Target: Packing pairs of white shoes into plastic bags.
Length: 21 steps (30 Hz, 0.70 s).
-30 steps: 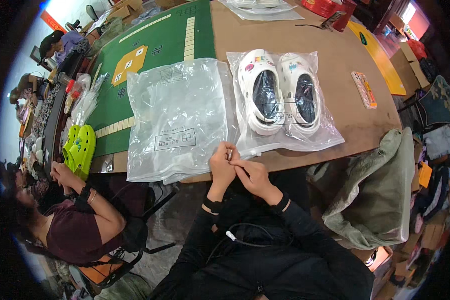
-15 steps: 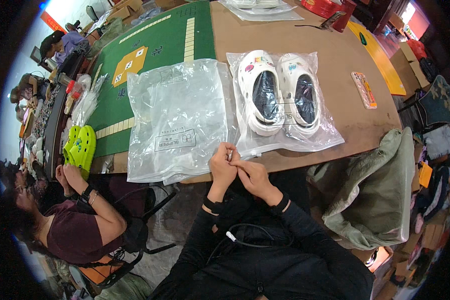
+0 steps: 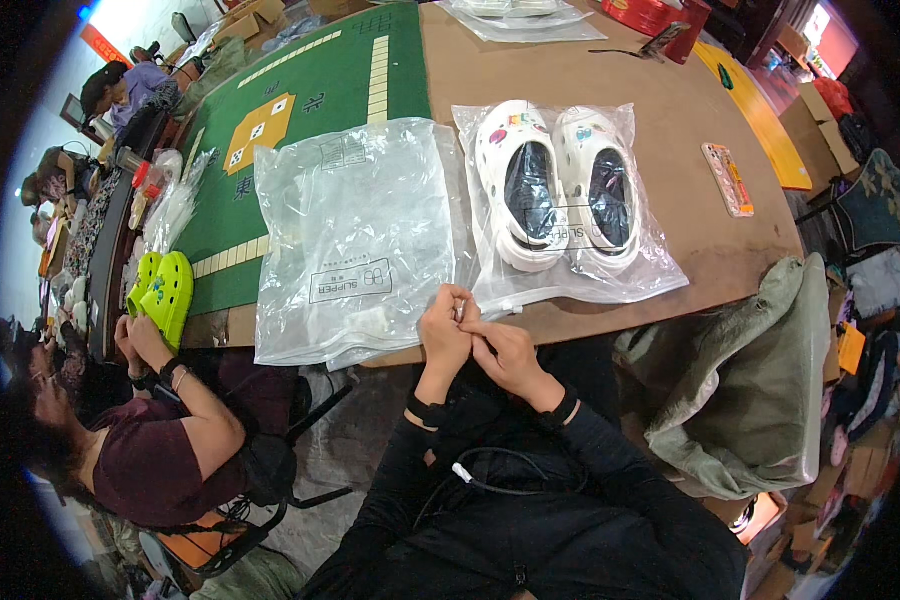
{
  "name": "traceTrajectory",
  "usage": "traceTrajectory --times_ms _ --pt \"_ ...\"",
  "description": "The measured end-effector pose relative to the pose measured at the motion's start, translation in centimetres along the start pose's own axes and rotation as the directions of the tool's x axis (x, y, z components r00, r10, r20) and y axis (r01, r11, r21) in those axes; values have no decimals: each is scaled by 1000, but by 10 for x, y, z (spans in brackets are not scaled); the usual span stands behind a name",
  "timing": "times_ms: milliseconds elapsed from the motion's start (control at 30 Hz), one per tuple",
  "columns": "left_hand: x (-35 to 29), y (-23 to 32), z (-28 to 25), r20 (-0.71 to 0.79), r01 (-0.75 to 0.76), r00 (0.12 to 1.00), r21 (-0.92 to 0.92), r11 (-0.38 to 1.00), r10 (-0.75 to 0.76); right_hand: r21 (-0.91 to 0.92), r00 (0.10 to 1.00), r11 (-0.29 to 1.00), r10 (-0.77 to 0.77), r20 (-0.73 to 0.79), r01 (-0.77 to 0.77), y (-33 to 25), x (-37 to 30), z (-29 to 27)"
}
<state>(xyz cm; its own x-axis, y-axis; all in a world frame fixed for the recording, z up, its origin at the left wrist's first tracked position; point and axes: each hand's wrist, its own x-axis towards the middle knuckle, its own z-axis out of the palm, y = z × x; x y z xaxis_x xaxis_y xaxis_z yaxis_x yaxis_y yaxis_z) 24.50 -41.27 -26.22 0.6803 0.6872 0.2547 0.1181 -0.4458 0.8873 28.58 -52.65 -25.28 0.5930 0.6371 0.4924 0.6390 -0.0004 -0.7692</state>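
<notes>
At the table's near edge my left hand [image 3: 445,335] and my right hand [image 3: 511,356] meet, fingertips pinched together. Whatever lies between those fingers is hidden or too small to name. Just beyond them is a clear zip bag [image 3: 570,280] holding a pair of white clogs [image 3: 523,245] with colourful charms and dark insides. To the left, close to my left hand, a second clear bag [image 3: 355,225] lies flat with nothing inside, its slider edge toward me.
On the left a co-worker in a maroon top [image 3: 155,455] handles lime-green clogs [image 3: 170,295]. A patterned phone case [image 3: 728,180] lies at right. A grey-green sack [image 3: 745,400] hangs by the table's right edge. Another clear bag [image 3: 515,22] rests at the far side.
My hands and both near bags look unchanged. The co-worker's hands have shifted slightly upward against the green clogs.
</notes>
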Motion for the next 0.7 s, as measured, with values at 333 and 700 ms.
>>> traceTrajectory --times_ms 333,700 --pt "1 -8 2 1 -19 1000 12 1000 19 36 999 999 -34 8 34 -6 5 -4" --pt "-2 1 -4 33 59 998 -244 968 -53 -303 975 952 -94 -201 29 -16 18 -26"
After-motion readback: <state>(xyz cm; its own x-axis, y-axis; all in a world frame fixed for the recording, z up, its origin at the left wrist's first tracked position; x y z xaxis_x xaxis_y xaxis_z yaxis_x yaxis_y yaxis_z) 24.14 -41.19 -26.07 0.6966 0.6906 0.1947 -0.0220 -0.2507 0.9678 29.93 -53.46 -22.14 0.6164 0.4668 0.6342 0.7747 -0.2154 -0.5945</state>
